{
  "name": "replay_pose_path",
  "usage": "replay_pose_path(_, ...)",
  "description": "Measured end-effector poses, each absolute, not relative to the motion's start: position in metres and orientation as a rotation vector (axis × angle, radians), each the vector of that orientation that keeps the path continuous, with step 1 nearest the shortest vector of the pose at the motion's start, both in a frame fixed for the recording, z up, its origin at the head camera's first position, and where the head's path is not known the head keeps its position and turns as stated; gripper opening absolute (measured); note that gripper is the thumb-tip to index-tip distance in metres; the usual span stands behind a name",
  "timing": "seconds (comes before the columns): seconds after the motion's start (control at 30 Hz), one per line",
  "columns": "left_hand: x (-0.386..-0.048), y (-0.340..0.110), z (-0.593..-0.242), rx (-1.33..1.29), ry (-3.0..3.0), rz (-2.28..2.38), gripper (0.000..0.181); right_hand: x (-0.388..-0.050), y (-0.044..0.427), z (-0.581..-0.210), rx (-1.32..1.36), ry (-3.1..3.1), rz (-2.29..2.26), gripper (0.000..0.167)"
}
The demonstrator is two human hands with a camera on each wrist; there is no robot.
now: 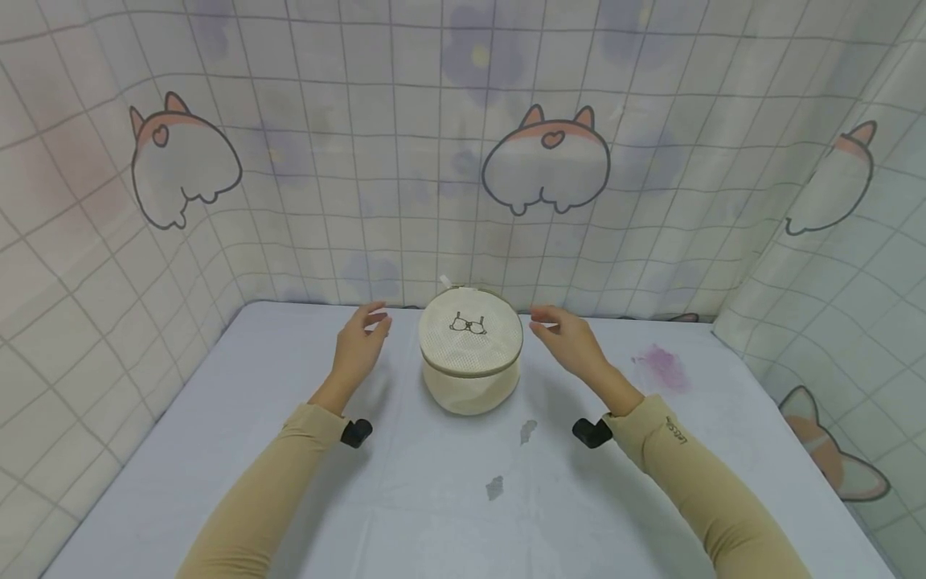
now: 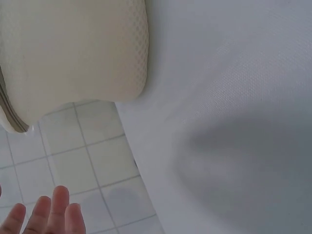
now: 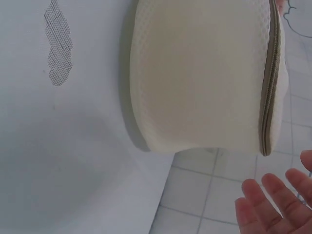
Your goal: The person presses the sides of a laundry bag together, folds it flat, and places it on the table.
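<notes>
Cream round mesh-fabric zip bag (image 1: 470, 394) is standing upright on the white cloth-covered bench (image 1: 412, 523), nr the middle of its far edge, lid side up. Its flat circular lid (image 1: 470, 350) is showing a dark line drawing of eyeglasses (image 1: 469, 324), and a brown zipper (image 3: 270, 83) is running round the rim, looking done up along the part in view. A small white tab (image 1: 444, 281) is sticking up at the back.

Left hand (image 1: 362, 342) is hovering just beside the bag, on the side twd the bench's far L corner; its grip is relaxed, fingers bending softly & holding nothing. Right hand (image 1: 567, 338) is hovering opp., twd the far R corner, grip likewise loose, fingers slightly apart & carrying nothing. Bag is sitting btwn the two, w/ a gap showing each side.

Both arms are coming in from the near side in khaki long sleeves (image 1: 694, 482), w/ a small black wrist camera (image 1: 592, 433) hanging under each cuff. Two grey irregular patches (image 1: 528, 432) are lying btwn bag & near edge, slightly R of centre. A pink blotch (image 1: 661, 367) is marking the cloth nr the far R corner. Behind the far edge, a white grid-patterned curtain (image 1: 362, 201) w/ cartoon corgi prints (image 1: 546, 165) is hanging, also running along the L & R edges.
</notes>
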State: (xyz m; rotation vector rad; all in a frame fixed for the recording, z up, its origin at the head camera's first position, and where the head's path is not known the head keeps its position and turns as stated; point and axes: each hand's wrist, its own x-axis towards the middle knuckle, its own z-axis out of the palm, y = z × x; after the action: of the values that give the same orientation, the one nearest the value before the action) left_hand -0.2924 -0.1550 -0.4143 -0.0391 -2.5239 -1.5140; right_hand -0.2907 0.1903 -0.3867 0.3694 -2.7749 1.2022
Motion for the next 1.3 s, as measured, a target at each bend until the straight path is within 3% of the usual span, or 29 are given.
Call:
replay_pose_path(0.6, -0.299, -0.146, -0.415, 0.031, -2.398, -1.782, 0.046, -0.305, 0.189, -0.402, 0.212, -2.602, 1.738, 0.038)
replay_pose_path(1.3, -0.303, -0.134, -0.420, 0.058, -2.433, -1.884, 0.041, -0.312, 0.178, -0.406, 0.119, -2.544, 1.987, 0.043)
